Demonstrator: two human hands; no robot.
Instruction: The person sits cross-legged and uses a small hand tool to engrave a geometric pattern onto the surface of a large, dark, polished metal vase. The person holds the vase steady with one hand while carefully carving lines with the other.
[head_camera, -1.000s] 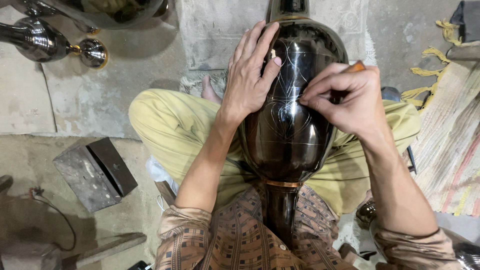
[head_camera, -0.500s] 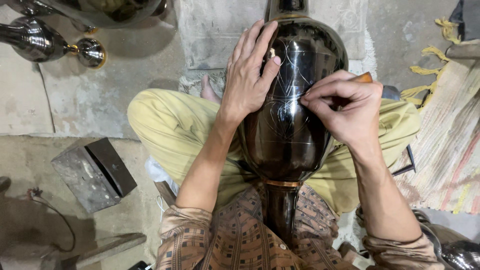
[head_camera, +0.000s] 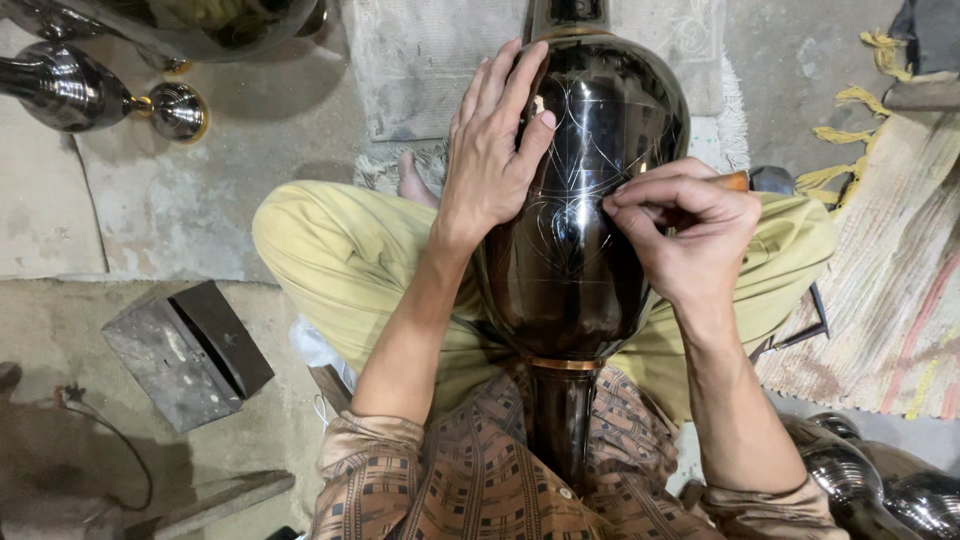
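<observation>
A large dark glossy metal vase (head_camera: 580, 270) lies across my lap, its neck toward my chest, with thin scratched lines on its belly. My left hand (head_camera: 495, 150) rests flat on the vase's upper left side, fingers spread. My right hand (head_camera: 685, 235) is closed around a small engraving tool (head_camera: 735, 180) with an orange-brown handle, its tip against the vase surface at the right.
I sit cross-legged in yellow trousers (head_camera: 340, 260) on a concrete floor. A dark metal block (head_camera: 185, 350) lies at the left. Shiny metal vessels (head_camera: 90, 90) stand top left and more vessels (head_camera: 880, 480) bottom right. A woven rug (head_camera: 890, 270) lies at the right.
My right hand with the tool has shifted slightly down and left along the vase. The left hand stays in place.
</observation>
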